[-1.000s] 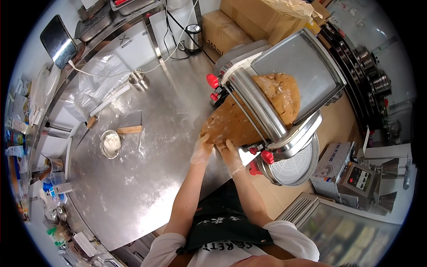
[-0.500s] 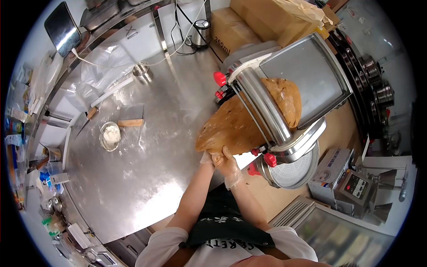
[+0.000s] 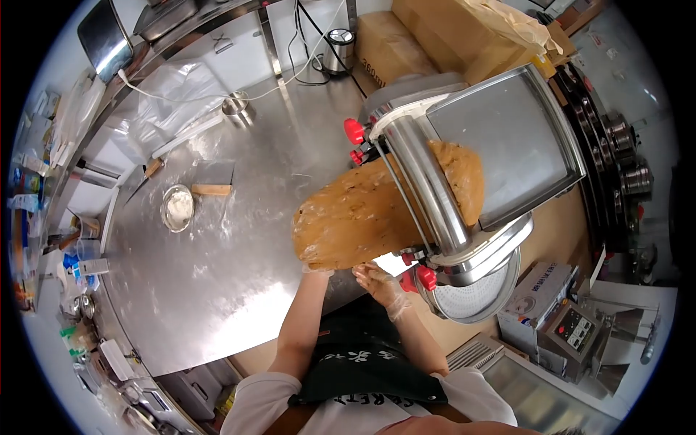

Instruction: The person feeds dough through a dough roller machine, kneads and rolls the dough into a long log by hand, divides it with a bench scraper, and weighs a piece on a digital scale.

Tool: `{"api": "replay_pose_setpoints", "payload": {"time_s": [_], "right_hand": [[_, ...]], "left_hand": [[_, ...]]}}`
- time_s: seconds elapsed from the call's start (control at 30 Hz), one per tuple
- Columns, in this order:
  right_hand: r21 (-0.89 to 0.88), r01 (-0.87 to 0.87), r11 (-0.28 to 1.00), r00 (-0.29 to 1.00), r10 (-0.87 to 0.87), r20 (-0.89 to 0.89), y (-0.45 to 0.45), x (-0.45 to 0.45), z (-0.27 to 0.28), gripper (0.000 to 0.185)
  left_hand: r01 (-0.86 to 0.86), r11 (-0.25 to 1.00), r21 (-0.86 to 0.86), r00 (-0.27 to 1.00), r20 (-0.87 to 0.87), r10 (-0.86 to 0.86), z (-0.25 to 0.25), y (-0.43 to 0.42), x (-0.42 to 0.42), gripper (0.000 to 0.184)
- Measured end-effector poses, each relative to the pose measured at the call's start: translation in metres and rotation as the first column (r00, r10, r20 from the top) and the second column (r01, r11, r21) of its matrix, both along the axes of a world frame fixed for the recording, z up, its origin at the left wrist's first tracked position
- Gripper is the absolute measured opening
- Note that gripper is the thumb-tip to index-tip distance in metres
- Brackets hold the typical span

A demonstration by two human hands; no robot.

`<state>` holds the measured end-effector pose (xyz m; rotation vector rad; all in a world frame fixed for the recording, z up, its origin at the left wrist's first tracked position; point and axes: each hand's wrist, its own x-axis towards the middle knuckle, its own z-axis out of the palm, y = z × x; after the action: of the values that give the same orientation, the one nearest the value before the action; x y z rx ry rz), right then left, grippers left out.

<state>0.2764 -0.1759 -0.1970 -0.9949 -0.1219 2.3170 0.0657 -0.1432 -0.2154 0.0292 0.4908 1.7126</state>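
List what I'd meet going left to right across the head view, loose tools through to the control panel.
Wooden-handled knife → round metal bowl of white powder → wooden-handled metal scraper → brown sheet of dough → black control panel with buttons

Pictured around one steel worktop (image 3: pixel 254 210): two gloved hands (image 3: pixel 378 283), one slab of dough (image 3: pixel 355 217), one roller machine (image 3: pixel 426 181), one bowl of white powder (image 3: pixel 178 209), one wooden-handled scraper (image 3: pixel 212 189), one wooden-handled knife (image 3: pixel 152 169), one metal cup (image 3: pixel 238 109) and one perforated round tray (image 3: pixel 467 299)
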Motion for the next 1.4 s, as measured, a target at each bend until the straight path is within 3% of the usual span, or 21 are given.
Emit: {"api": "replay_pose_setpoints", "payload": {"time_s": [0.23, 0.4, 0.43, 0.47, 0.5, 0.53, 0.57, 0.6, 0.7, 0.8, 0.87, 0.97, 1.07, 1.23, 1.4], "right_hand": [[0.022, -0.09, 0.996, 0.994, 0.088, 0.06, 0.015, 0.016, -0.014, 0.041], [-0.032, -0.042, 0.999, 0.992, 0.045, 0.115, 0.017, 0.006, -0.01, 0.042], [0.17, -0.262, 0.95, 0.888, 0.168, 0.428, 0.018, 0.002, -0.008, 0.043], [0.275, -0.509, 0.816, 0.678, 0.184, 0.711, 0.021, -0.002, -0.006, 0.045], [0.261, -0.736, 0.624, 0.401, 0.092, 0.911, 0.023, -0.006, -0.006, 0.046], [0.133, -0.902, 0.412, 0.106, -0.088, 0.99, 0.026, -0.011, -0.005, 0.047], [-0.085, -0.972, 0.217, -0.154, -0.322, 0.934, 0.029, -0.016, -0.005, 0.049], [-0.352, -0.933, 0.074, -0.329, -0.57, 0.752, 0.034, -0.021, -0.004, 0.05], [-0.038, -0.998, 0.056, -0.067, -0.697, 0.714, 0.062, -0.032, -0.008, 0.051], [0.068, -0.987, 0.146, -0.065, -0.748, 0.66, 0.098, -0.046, -0.016, 0.049], [0.19, -0.924, 0.332, -0.098, -0.685, 0.722, 0.119, -0.05, -0.019, 0.048], [0.415, -0.653, 0.633, 0.01, -0.541, 0.841, 0.133, -0.052, -0.02, 0.047], [0.523, -0.325, 0.788, 0.189, -0.488, 0.852, 0.139, -0.049, -0.023, 0.045], [0.547, 0.052, 0.836, 0.409, -0.517, 0.752, 0.149, -0.041, -0.024, 0.043], [0.501, 0.249, 0.829, 0.544, -0.548, 0.635, 0.159, -0.037, -0.021, 0.041]], "left_hand": [[-0.129, 0.988, -0.084, 0.989, -0.089, 0.121, 0.023, -0.016, -0.013, 0.051], [-0.147, 0.989, -0.033, 0.989, -0.017, 0.146, 0.005, -0.03, -0.019, 0.051], [-0.147, 0.989, -0.026, 0.989, 0.019, 0.147, 0.004, -0.033, -0.02, 0.051], [-0.142, 0.989, -0.035, 0.989, -0.05, 0.14, 0.003, -0.035, -0.022, 0.051], [-0.134, 0.99, -0.044, 0.985, -0.119, 0.128, 0.009, -0.038, -0.026, 0.051], [-0.127, 0.991, -0.054, 0.975, -0.189, 0.114, 0.012, -0.041, -0.03, 0.052], [-0.124, 0.992, -0.034, 0.966, -0.232, 0.113, 0.016, -0.044, -0.034, 0.052], [-0.122, 0.992, -0.013, 0.955, -0.275, 0.114, 0.017, -0.046, -0.04, 0.052], [-0.118, 0.991, -0.059, 0.962, -0.256, 0.099, 0.031, -0.052, -0.06, 0.051], [-0.099, 0.984, -0.146, 0.979, -0.193, 0.069, 0.047, -0.057, -0.079, 0.05], [-0.087, 0.982, -0.167, 0.982, -0.18, 0.056, 0.053, -0.062, -0.095, 0.051], [-0.068, 0.984, -0.167, 0.983, -0.18, 0.038, 0.059, -0.068, -0.115, 0.051], [-0.06, 0.984, -0.168, 0.984, -0.178, 0.029, 0.062, -0.072, -0.129, 0.051], [-0.055, 0.986, -0.158, 0.985, -0.171, 0.028, 0.066, -0.076, -0.135, 0.052], [-0.061, 0.986, -0.156, 0.988, -0.151, 0.037, 0.066, -0.086, -0.134, 0.053]]}}
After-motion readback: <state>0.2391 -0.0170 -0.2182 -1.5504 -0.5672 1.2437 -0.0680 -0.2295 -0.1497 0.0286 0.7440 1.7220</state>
